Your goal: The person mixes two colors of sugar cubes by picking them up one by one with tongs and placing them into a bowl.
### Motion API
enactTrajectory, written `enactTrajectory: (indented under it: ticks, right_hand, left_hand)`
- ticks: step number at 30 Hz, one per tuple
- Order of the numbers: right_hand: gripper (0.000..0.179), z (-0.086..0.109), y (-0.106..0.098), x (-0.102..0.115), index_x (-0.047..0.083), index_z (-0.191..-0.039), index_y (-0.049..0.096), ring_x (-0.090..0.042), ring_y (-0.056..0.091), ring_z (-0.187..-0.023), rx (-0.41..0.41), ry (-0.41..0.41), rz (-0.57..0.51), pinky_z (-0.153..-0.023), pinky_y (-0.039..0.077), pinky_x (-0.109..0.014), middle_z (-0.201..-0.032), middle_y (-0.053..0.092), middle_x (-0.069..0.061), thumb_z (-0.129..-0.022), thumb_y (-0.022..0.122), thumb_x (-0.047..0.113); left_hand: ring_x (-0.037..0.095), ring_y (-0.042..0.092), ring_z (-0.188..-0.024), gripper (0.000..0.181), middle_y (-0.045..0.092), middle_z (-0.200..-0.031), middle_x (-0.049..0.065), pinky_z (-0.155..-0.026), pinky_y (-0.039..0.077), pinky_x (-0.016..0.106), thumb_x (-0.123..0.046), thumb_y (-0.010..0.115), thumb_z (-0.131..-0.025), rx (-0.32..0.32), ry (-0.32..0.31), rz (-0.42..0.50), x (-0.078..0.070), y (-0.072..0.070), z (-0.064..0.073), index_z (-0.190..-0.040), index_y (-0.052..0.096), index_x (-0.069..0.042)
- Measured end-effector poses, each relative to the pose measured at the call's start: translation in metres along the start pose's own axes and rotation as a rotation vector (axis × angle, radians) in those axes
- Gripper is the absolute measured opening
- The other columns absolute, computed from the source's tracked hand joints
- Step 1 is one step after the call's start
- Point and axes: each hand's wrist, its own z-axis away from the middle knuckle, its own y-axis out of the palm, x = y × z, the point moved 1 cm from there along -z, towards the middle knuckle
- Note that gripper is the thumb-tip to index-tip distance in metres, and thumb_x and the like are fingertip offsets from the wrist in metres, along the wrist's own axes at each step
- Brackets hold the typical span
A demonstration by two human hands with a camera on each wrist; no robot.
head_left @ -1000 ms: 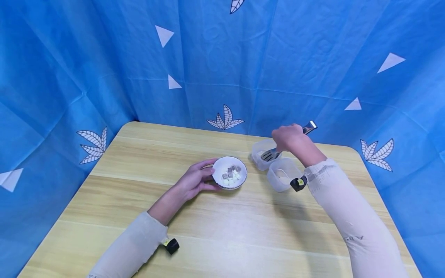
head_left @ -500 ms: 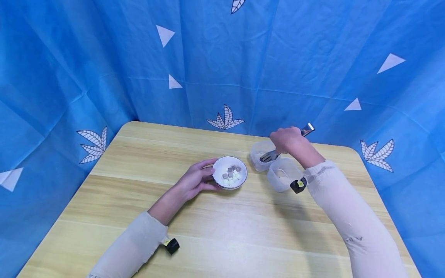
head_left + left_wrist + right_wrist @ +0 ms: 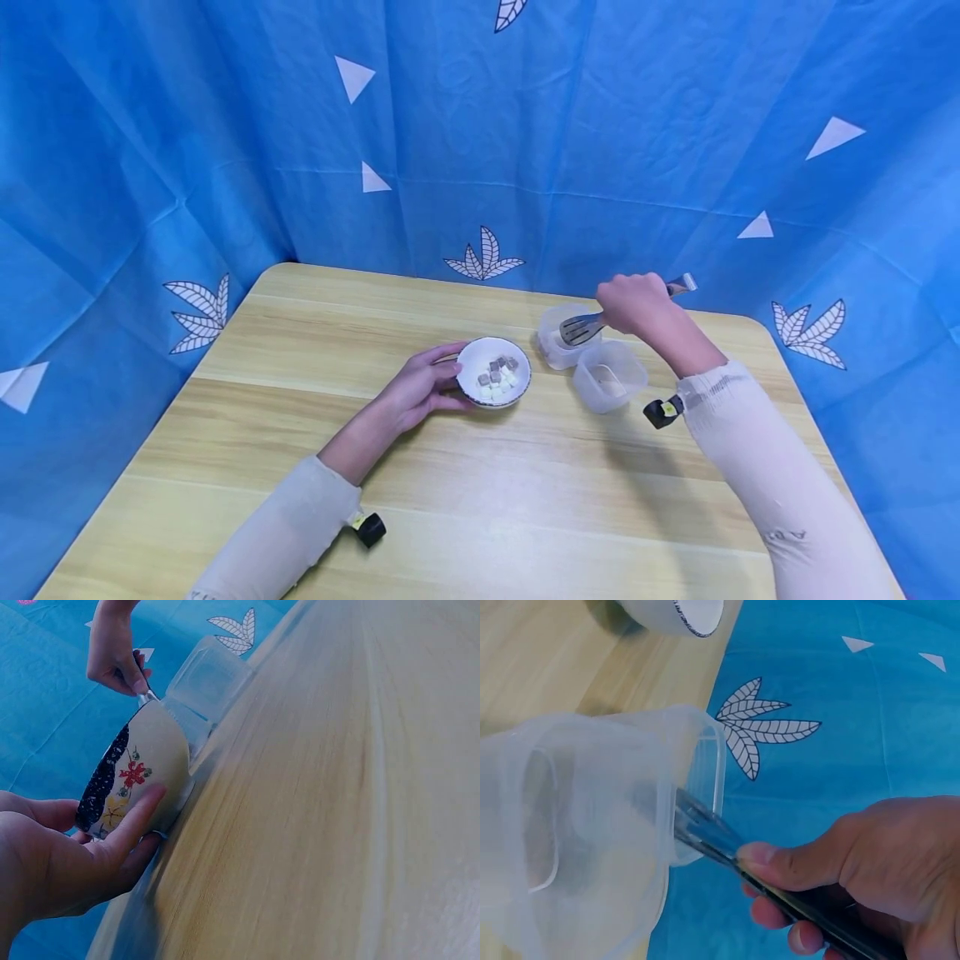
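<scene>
My left hand [image 3: 426, 387] holds a small white bowl [image 3: 472, 367] from its left side, fingers along the wall and thumb at the rim. Grey-brown and white cubes [image 3: 498, 375] lie in the bowl. Red and yellow flowers show on the outer wall of the bowl [image 3: 142, 761] in the left wrist view. In my right hand [image 3: 636, 302] is a pair of metal tongs [image 3: 581, 327] with slotted ends and dark handles. The slotted ends overlap the far clear plastic container [image 3: 551, 354]; in the right wrist view they are partly hidden behind plastic walls.
A second clear plastic container [image 3: 600, 400] stands in front of the far one, close beside it. Both are on the wooden table [image 3: 465, 492], right of the bowl. A blue patterned curtain [image 3: 450, 108] hangs behind the table's far edge.
My right hand has shifted right and the tongs lie flatter, their slotted ends now seen higher over the far container. The left hand and bowl have stayed nearly still.
</scene>
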Motion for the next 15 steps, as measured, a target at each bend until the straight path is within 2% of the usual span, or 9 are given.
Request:
enactTrajectory:
  ticks: [5, 9, 15]
  right_hand:
    - [0.026, 0.011, 0.004, -0.004, 0.012, -0.081, 0.070, -0.019, 0.045, -0.058, -0.052, -0.002, -0.033, -0.050, 0.033, -0.030, -0.063, 0.047, 0.000, -0.100, 0.069, 0.030]
    - [0.024, 0.020, 0.004, -0.005, 0.014, -0.082, 0.074, -0.017, 0.040, -0.055, -0.082, -0.002, -0.088, -0.048, 0.026, -0.029, -0.060, 0.040, 0.002, -0.100, 0.069, 0.030]
    - [0.017, 0.034, -0.001, -0.003, 0.017, -0.098, 0.082, -0.018, 0.045, -0.055, -0.147, -0.014, -0.163, -0.047, 0.024, -0.028, -0.061, 0.047, 0.002, -0.100, 0.069, 0.028]
  left_hand:
    - [0.034, 0.062, -0.123, 0.053, 0.045, -0.156, 0.020, -0.097, 0.061, 0.061, -0.005, 0.049, -0.106, 0.010, 0.009, -0.007, 0.000, 0.000, 0.000, -0.157, 0.044, -0.017]
    - [0.035, 0.062, -0.124, 0.052, 0.045, -0.157, 0.020, -0.097, 0.061, 0.061, -0.006, 0.049, -0.107, 0.006, 0.011, -0.013, 0.000, 0.001, 0.002, -0.157, 0.044, -0.017]
    - [0.037, 0.061, -0.128, 0.052, 0.045, -0.157, 0.022, -0.099, 0.060, 0.059, -0.008, 0.049, -0.107, 0.012, 0.009, -0.012, 0.000, 0.001, 0.003, -0.158, 0.043, -0.017]
